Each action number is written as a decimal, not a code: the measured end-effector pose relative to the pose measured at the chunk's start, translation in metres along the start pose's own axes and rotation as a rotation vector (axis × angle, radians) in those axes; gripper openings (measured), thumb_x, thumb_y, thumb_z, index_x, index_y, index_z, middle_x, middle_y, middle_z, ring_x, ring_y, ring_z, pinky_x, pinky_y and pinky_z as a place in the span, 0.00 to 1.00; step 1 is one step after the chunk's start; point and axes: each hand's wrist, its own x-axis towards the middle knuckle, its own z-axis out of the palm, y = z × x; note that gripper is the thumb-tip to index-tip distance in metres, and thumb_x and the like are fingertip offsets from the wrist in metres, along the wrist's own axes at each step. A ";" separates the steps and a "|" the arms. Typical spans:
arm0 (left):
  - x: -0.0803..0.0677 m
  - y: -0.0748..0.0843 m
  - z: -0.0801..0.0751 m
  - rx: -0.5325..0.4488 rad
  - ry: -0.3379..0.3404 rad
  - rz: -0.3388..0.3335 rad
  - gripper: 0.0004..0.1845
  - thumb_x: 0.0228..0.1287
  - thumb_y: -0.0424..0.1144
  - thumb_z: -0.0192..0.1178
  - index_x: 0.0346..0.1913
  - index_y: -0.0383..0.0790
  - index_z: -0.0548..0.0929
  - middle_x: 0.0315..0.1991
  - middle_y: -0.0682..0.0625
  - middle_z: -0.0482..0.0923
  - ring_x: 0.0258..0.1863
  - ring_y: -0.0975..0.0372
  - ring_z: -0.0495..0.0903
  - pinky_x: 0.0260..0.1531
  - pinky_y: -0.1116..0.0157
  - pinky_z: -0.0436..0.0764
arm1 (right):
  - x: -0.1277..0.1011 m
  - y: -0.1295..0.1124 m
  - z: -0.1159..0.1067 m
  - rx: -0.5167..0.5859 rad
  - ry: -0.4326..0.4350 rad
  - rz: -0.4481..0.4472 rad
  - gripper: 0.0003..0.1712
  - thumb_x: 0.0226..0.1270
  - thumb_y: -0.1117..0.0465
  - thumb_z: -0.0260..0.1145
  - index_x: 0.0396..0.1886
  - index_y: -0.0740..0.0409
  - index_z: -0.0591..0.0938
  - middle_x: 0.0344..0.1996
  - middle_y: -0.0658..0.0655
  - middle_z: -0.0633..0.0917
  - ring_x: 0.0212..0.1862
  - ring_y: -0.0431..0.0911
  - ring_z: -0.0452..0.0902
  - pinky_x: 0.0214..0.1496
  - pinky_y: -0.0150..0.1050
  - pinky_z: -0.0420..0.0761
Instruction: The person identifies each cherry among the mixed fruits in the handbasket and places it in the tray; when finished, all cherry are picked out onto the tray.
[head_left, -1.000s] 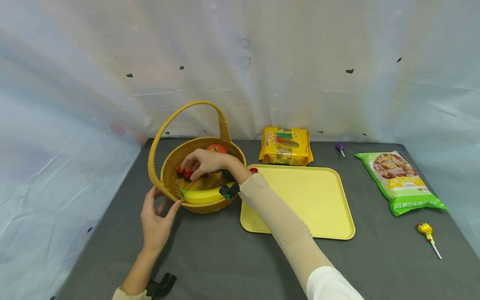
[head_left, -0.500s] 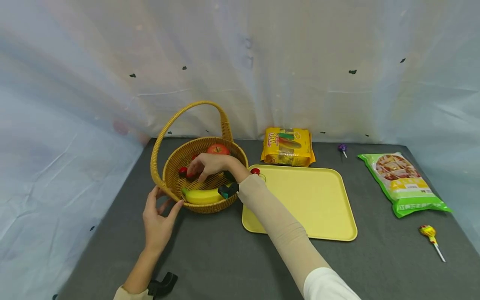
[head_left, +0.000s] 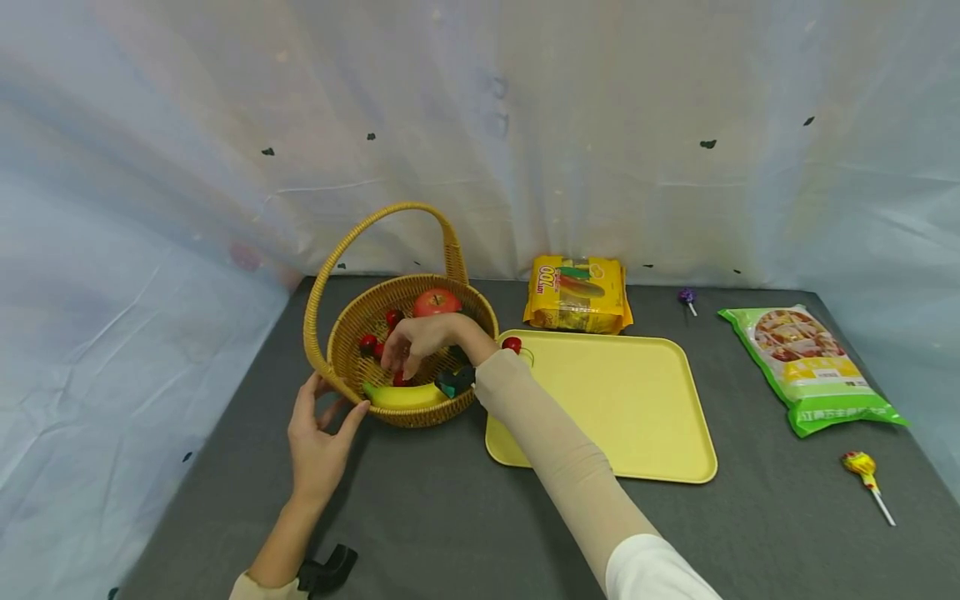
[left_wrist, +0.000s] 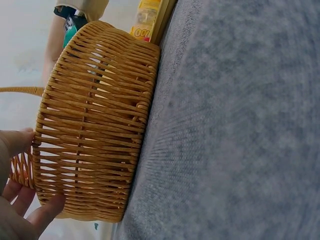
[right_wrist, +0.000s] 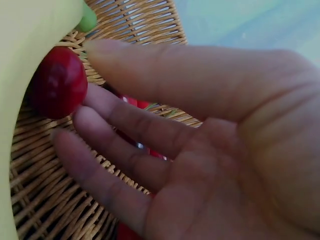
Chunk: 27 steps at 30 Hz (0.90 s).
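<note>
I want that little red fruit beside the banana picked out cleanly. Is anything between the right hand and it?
Nothing visible. The right hand is open with its fingertips right at the red fruit; the banana lies against the fruit's far side, inside the basket.

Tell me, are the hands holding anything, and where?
The left hand holds the basket by its near rim, thumb and fingers touching the wall. The right hand holds nothing; its fingers reach toward a cherry.
</note>
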 end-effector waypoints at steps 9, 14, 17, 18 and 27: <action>0.000 0.001 0.000 0.017 0.005 0.011 0.37 0.51 0.13 0.67 0.67 0.21 0.68 0.51 0.29 0.72 0.53 0.45 0.73 0.53 0.67 0.84 | 0.000 0.001 0.002 -0.017 -0.025 0.072 0.21 0.66 0.74 0.67 0.58 0.65 0.81 0.50 0.60 0.82 0.50 0.47 0.77 0.49 0.35 0.85; 0.000 0.001 0.000 0.011 0.004 0.017 0.37 0.51 0.13 0.67 0.67 0.21 0.68 0.51 0.27 0.71 0.54 0.52 0.74 0.52 0.68 0.84 | -0.001 0.000 0.002 -0.043 -0.012 0.088 0.18 0.65 0.75 0.67 0.54 0.64 0.83 0.49 0.57 0.84 0.51 0.46 0.77 0.50 0.34 0.84; 0.000 0.001 0.000 0.011 0.004 0.016 0.37 0.51 0.13 0.67 0.67 0.21 0.68 0.51 0.27 0.72 0.54 0.56 0.73 0.53 0.67 0.84 | -0.003 -0.002 0.000 -0.039 -0.007 0.061 0.16 0.64 0.75 0.67 0.52 0.65 0.84 0.48 0.58 0.83 0.49 0.46 0.77 0.50 0.36 0.84; 0.000 0.001 0.000 0.012 0.004 0.016 0.37 0.51 0.13 0.67 0.67 0.21 0.68 0.51 0.28 0.72 0.54 0.57 0.73 0.53 0.67 0.84 | -0.005 -0.003 -0.001 -0.035 -0.003 0.042 0.16 0.64 0.76 0.67 0.52 0.66 0.83 0.47 0.59 0.83 0.48 0.47 0.76 0.49 0.37 0.84; -0.001 -0.003 0.001 0.008 0.022 0.044 0.39 0.48 0.11 0.67 0.67 0.23 0.69 0.52 0.39 0.73 0.52 0.47 0.74 0.52 0.68 0.84 | -0.051 -0.009 -0.018 -0.011 0.130 -0.122 0.20 0.60 0.73 0.72 0.51 0.71 0.78 0.43 0.59 0.80 0.44 0.52 0.78 0.44 0.38 0.84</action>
